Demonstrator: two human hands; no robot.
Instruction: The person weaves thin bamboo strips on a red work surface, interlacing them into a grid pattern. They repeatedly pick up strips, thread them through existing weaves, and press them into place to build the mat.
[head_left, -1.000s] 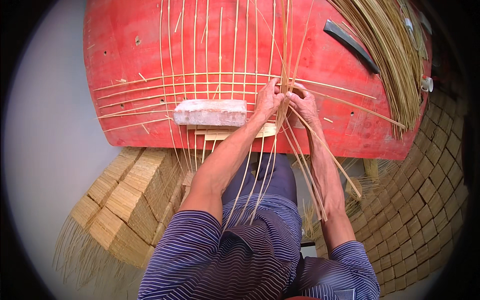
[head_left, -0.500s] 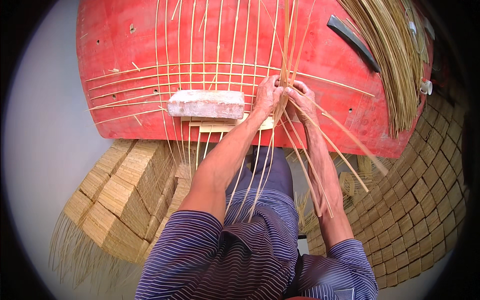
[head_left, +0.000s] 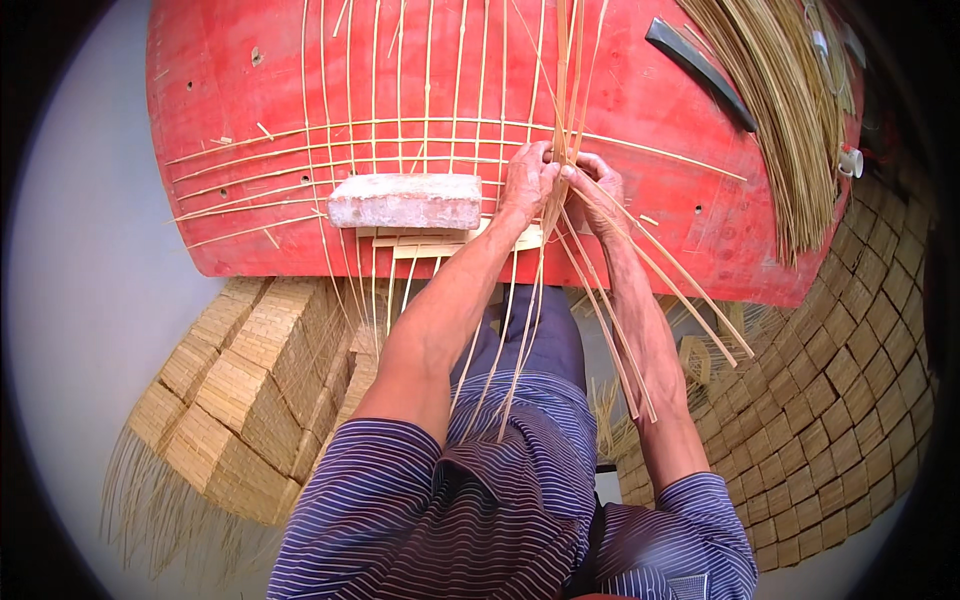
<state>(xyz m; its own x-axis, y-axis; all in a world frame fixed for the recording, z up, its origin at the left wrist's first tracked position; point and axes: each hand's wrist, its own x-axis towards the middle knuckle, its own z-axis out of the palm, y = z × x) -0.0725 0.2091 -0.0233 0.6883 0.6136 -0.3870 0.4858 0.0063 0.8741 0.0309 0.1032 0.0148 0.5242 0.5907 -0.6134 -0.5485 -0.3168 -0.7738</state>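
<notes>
Above a red board, my left hand (head_left: 527,182) and my right hand (head_left: 597,197) meet, fingertips pinched on a bunch of thin bamboo strips (head_left: 553,212). Some strips run away upward past my fingers; others fan down over my right forearm and lap. Left of my hands, an open grid of pale bamboo strips (head_left: 427,105) lies across the board. A whitish brick (head_left: 405,202) weighs down its near side. Beneath the brick's near edge are short flat bamboo slats (head_left: 420,246). My fingers partly hide where the strips cross.
A dark flat metal tool (head_left: 702,75) lies at the far right of the red board (head_left: 665,235), beside a thick bundle of long strips (head_left: 790,140). Stacked woven blocks (head_left: 235,390) stand on the left below the board. More woven pieces (head_left: 800,440) curve along the right.
Two strips leading right from my right hand have swung closer together. My hands stay pinched at the same spot, while the whole view has shifted slightly.
</notes>
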